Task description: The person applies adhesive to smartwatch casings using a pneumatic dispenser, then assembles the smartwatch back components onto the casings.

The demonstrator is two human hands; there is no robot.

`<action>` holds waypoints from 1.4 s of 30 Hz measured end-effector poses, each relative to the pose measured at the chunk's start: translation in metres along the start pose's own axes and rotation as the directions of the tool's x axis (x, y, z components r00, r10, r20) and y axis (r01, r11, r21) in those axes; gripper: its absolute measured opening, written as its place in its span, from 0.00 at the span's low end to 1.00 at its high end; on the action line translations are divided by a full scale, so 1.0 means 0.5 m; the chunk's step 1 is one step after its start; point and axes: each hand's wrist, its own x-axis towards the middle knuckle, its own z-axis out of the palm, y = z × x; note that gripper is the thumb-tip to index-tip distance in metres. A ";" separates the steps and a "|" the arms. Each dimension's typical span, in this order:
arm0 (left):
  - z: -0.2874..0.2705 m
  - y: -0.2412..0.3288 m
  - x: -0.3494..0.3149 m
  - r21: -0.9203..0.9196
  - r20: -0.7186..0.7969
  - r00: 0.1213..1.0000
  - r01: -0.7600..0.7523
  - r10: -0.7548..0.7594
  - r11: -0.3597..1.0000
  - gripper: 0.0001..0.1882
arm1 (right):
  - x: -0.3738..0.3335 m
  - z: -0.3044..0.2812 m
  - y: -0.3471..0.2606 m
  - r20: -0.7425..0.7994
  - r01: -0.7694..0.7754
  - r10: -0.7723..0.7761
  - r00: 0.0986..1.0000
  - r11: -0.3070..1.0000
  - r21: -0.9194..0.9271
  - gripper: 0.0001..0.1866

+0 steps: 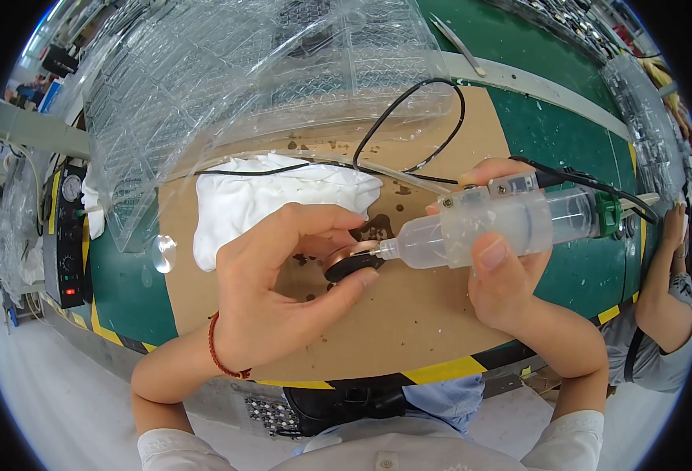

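Delicately, left hand (253, 282) pinches black disc (352, 266), right hand (506, 292) grips syringe (423, 242) at its three o'clock; apparent dispensing next calls for steadiness.

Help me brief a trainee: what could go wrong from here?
The black cable looped beyond the dispensing syringe might snag, jerking its nozzle. The copper-and-black disc, pinched in the left hand, could slip. With that hand bare and close to the nozzle, any leaking fluid might smear it.
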 end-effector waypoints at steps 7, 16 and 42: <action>0.012 -0.009 0.006 0.009 -0.110 0.990 -0.091 0.092 0.996 0.18 | -0.002 0.000 0.000 -0.016 -0.016 0.016 1.000 1.000 -0.003 0.32; 0.006 -0.009 0.012 0.078 -0.062 0.985 -0.153 0.158 0.985 0.14 | -0.003 0.000 0.000 -0.011 -0.035 0.035 0.999 0.999 0.016 0.32; 0.004 -0.006 0.001 -0.047 -0.056 0.998 -0.023 0.020 0.999 0.13 | 0.001 0.000 -0.005 -0.023 -0.012 0.011 1.000 1.000 -0.018 0.29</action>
